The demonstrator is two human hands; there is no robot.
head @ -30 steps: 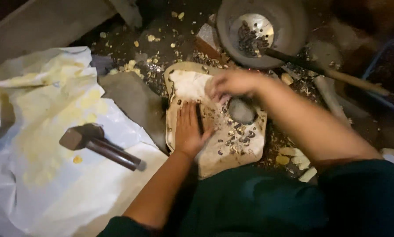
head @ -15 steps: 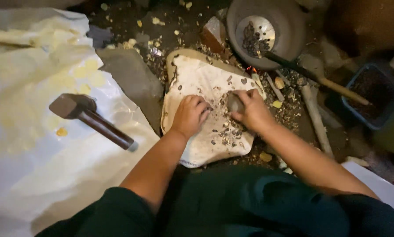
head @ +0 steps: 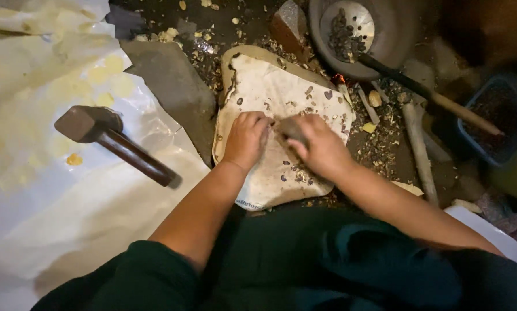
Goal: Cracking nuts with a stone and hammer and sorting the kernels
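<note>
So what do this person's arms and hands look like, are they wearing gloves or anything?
No gloves: the left hand and the right hand are both bare, with no rings, watch or bands that show. The forearms are bare too. Dark green sleeves cover the upper arms, pushed up to about the elbow, and they match the dark green garment below.

One head-worn camera looks almost straight down, close over the left hand (head: 245, 138) and right hand (head: 319, 148). Forearms enter from the bottom edge; ground spreads above and beside them.
</note>
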